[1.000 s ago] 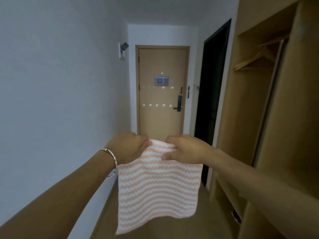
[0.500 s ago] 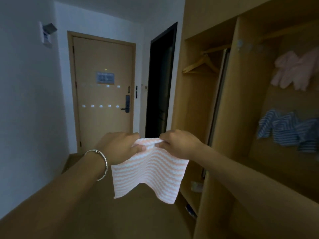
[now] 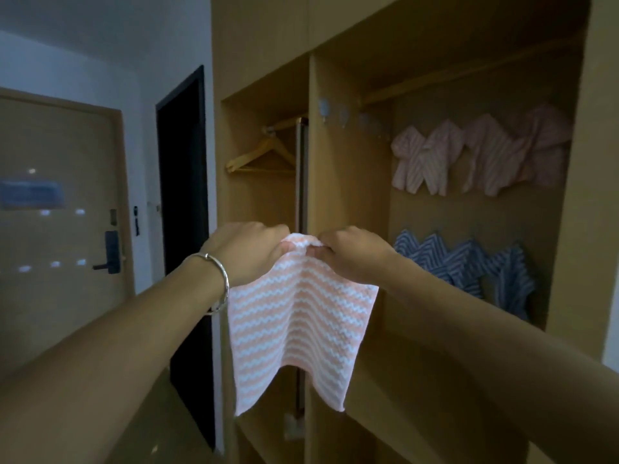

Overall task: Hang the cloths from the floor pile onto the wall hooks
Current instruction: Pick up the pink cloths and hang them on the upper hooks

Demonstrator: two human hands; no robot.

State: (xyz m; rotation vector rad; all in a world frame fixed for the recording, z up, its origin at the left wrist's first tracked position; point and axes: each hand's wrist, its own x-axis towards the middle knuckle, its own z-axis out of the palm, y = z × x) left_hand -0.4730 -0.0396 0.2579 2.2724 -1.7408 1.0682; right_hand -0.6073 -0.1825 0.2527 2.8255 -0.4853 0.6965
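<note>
An orange-and-white striped cloth (image 3: 294, 323) hangs in front of me, pinched at its top edge by both hands. My left hand (image 3: 248, 252), with a silver bangle on the wrist, grips the top left; my right hand (image 3: 351, 252) grips the top right. Above and behind them, several small clear hooks (image 3: 324, 107) sit in a row on the wooden panel. Further right, several pink striped cloths (image 3: 475, 155) hang in an upper row and several blue striped cloths (image 3: 469, 266) in a lower row. The floor pile is out of view.
An open wooden wardrobe (image 3: 335, 182) fills the right side, with a wooden hanger (image 3: 261, 159) on a rail in its left bay. A dark doorway (image 3: 182, 195) and a wooden entrance door (image 3: 60, 212) stand to the left.
My view has swung right from the entrance door to the wardrobe, bringing the hooks and hung cloths into view. Both hands keep their hold on the cloth and have moved closer to the panel.
</note>
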